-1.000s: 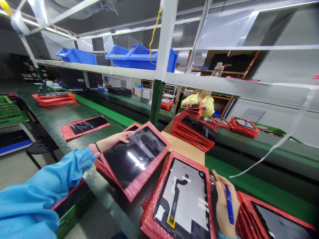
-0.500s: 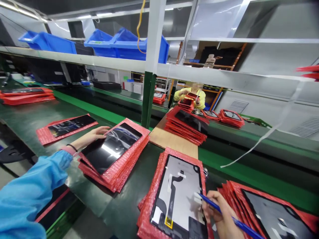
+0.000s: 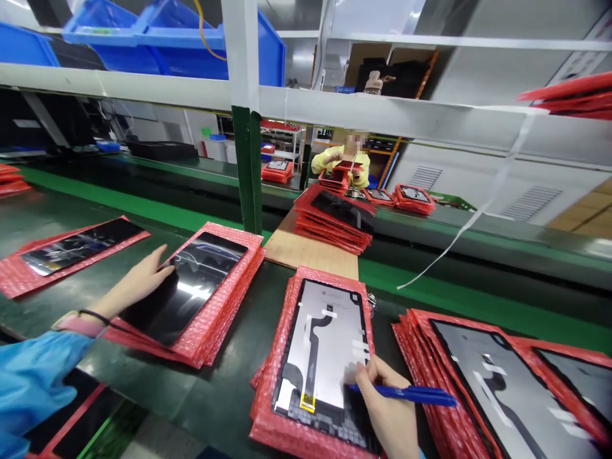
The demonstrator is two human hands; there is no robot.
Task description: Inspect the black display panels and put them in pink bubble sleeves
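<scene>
In my right hand (image 3: 392, 411) is a slim blue pen (image 3: 421, 395), its tip low over the grey back of a display panel (image 3: 337, 357). That panel shows a dark flex cable and white tape strips. It lies face down on a stack of red bubble-wrap sleeves (image 3: 273, 408). My left hand (image 3: 138, 284) has its thumb and fingers apart, resting at the far left edge of a glossy black screen (image 3: 191, 290). This screen lies face up on another red bubble-wrap stack (image 3: 224, 306).
To the left, a single screen (image 3: 86, 242) lies on red wrap. Stacks of wrapped panels (image 3: 492, 376) stand at right, and another pile (image 3: 335, 217) sits on a wooden board (image 3: 306, 252). A green-and-white post (image 3: 246, 166) rises behind. A person in yellow (image 3: 342, 159) works across the bench.
My view has swung right and down. My right hand has moved down the panel's right side, and the pen now lies flatter. The left hand's fingers have spread beside the black screen.
</scene>
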